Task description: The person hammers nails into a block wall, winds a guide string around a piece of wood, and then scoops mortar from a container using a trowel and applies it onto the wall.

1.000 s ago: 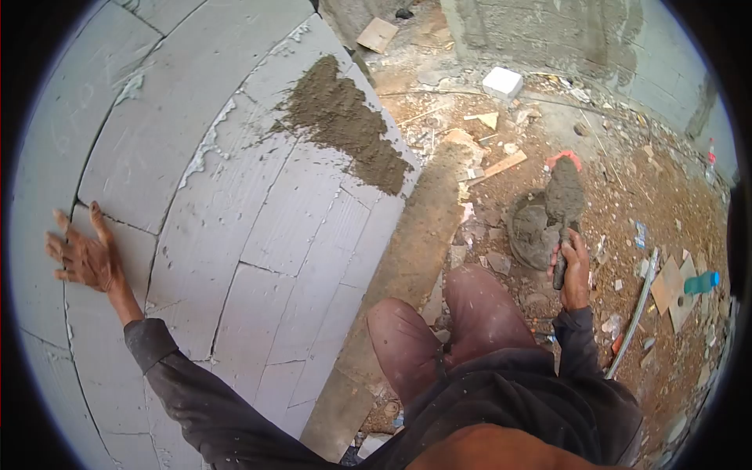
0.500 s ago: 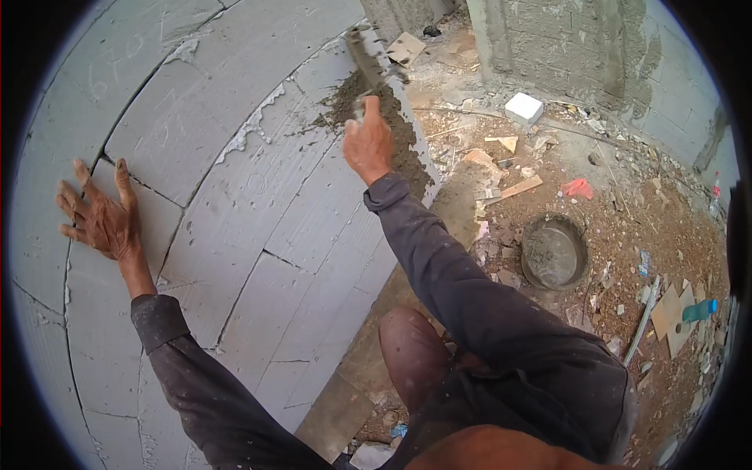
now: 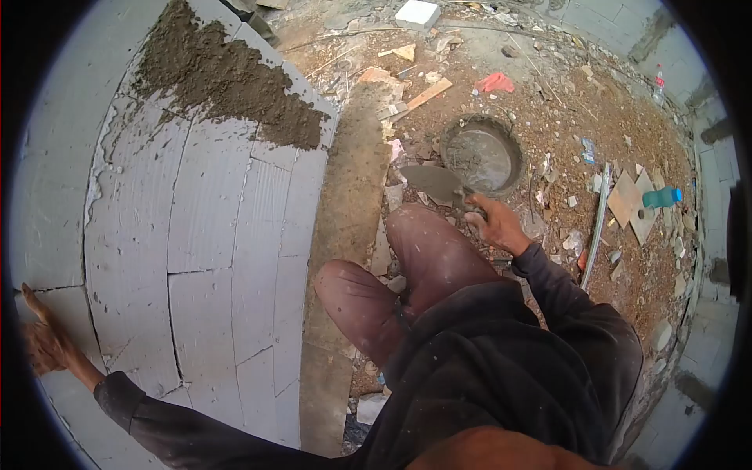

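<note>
My right hand (image 3: 500, 225) is closed round the handle of a trowel (image 3: 432, 182), whose blade lies flat beside the near left rim of a round mortar bucket (image 3: 513, 174). Grey mortar sits low inside that bucket. At the left edge, my left hand (image 3: 48, 341) rests with fingers apart against the light block wall (image 3: 204, 227). Wet brown-grey mortar (image 3: 227, 74) covers a rough patch on the upper part of the wall, out to near its right edge.
Rubble covers the ground, with a white block (image 3: 417, 14), a wood strip (image 3: 427, 95), a red cloth (image 3: 494, 82), a metal strip (image 3: 598, 227), cardboard pieces (image 3: 624, 200) and a teal bottle (image 3: 662, 197). Another block wall (image 3: 717, 235) stands at the right.
My right hand and the trowel have gone from the mortar patch down to the bucket's side. The mortar patch reaches further and looks thicker. The view has shifted right.
</note>
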`<state>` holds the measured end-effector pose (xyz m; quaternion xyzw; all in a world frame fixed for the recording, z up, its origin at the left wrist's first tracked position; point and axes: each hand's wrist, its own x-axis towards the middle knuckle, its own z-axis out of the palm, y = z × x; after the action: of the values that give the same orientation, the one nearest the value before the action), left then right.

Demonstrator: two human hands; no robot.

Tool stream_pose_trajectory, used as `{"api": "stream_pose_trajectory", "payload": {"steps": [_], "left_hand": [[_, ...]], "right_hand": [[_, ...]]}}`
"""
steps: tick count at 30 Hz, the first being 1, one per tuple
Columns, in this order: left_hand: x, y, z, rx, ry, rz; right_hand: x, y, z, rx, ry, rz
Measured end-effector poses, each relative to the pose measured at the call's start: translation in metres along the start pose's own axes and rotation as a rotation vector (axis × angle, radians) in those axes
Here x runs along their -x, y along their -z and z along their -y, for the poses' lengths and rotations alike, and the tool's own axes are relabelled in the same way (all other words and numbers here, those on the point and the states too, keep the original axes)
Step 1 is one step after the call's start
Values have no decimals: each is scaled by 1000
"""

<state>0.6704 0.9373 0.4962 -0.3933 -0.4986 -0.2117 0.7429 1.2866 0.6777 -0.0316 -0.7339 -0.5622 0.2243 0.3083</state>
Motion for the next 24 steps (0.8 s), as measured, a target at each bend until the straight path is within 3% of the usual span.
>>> {"api": "stream_pose_trajectory", "payload": {"steps": [4,9,10,11,13,15,17,19,21,24], "left_hand": [[-1,-1,0,-30,-2,26],[4,18,-8,45,44,110],[3,23,-10,116,85,176],[2,1,1,178,44,-10],[5,-38,22,154,7,-109],[5,-51,28,129,0,-143],[2,-32,15,184,3,-153],[0,-15,4,228,10,-195],[0,-10,4,259,-10,-172],[-2,5,-5,234,9,-168]], "right_hand": [[2,51,-72,374,-318,-120],[-81,-28,-163,654,-391,-59],[-95,-49,-169,538,-327,-3],[-113,-62,-164,418,-251,55],[-106,-59,-189,302,-234,31],[-78,-23,-181,-181,-473,123],[-43,-9,-169,-508,-502,27],[-26,-12,-171,-675,-552,43],[-19,-7,-149,-640,-641,1],[-14,10,-89,-859,-573,-142]]}}
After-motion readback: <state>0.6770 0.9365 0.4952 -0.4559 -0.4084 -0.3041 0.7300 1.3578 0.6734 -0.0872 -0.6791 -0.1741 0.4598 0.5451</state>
